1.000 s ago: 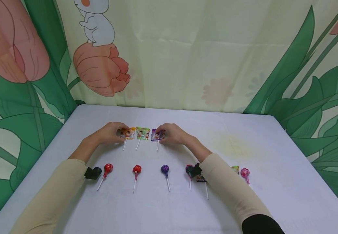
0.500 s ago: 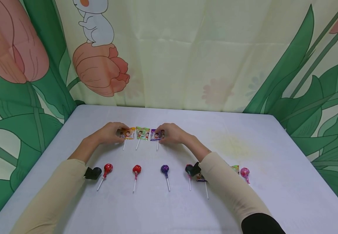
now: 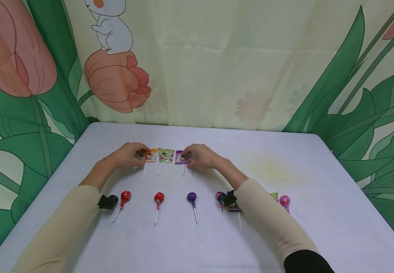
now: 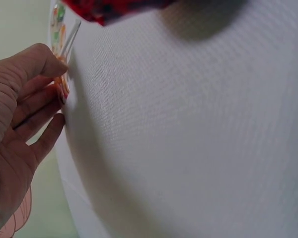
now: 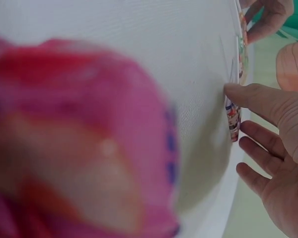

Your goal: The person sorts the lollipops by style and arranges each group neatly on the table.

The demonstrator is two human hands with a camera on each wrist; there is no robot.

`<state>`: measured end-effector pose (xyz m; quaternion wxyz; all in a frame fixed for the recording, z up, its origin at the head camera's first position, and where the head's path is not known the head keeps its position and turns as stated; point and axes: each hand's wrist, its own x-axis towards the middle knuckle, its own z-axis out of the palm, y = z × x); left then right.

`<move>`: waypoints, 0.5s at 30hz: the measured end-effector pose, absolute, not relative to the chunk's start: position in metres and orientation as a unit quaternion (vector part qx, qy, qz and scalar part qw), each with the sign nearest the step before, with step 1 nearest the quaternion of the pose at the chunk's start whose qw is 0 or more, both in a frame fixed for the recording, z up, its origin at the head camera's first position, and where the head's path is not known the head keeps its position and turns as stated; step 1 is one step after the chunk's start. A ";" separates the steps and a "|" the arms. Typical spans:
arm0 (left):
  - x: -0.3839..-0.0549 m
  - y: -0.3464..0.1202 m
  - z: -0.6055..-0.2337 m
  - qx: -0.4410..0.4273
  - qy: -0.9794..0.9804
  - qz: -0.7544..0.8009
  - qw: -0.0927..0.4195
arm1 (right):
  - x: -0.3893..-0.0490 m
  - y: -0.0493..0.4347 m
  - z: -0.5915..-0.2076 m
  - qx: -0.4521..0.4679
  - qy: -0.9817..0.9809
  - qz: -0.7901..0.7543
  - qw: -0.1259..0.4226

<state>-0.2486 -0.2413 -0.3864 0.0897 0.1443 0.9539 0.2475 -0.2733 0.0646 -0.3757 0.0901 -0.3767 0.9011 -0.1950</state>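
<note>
- Lying in a row near the far edge of the white-covered table (image 3: 197,246), three lollipops in flat, squarish wrappers sit side by side with hardly any gap.
- At the row's left end we see the orange-wrapped lollipop (image 3: 152,156), glossy and printed with small cartoon figures, its white stick slanting towards the person.
- In the middle is the green-wrapped lollipop (image 3: 166,156), its wrapper fully visible, with similar printed figures and a slanted white stick.
- On the right we find the purple-wrapped lollipop (image 3: 180,157), darker and shiny, its stick pointing almost straight at the person.
- The left hand (image 3: 130,155) pinches the orange wrapper's outer end between thumb and fingers, the little finger held loosely apart.
- The right hand (image 3: 201,156) pinches the purple wrapper's outer end with thumb and forefinger close together, its other fingers loosely bent.
- Nearer the person we spot round-headed lollipops, among them a red one (image 3: 159,197) and a violet one (image 3: 191,197).
</note>
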 end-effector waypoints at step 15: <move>-0.249 -0.241 -0.387 0.145 0.953 0.250 0.092 | -0.266 0.076 -0.366 -0.387 0.886 -0.243 0.082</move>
